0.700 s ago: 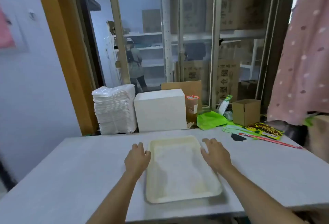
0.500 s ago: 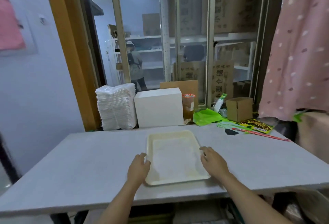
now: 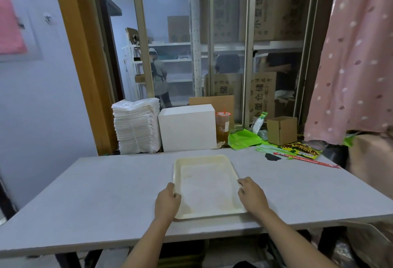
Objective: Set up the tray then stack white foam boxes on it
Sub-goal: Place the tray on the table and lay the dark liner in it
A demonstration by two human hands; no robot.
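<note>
A cream plastic tray lies flat on the grey table, near its front edge. My left hand grips the tray's left rim, thumb over the edge. My right hand rests against the right rim, fingers curled on it. A tall stack of white foam boxes stands at the back left of the table, beside a large white foam block.
Behind the table are a drink cup, a green bag, a small cardboard box and coloured packets. A pink curtain hangs at right. Glass doors stand behind, with a person beyond them.
The view has pulled back from the table. The tray and both hands now sit closer to the front edge, hands lower along the tray's sides.
</note>
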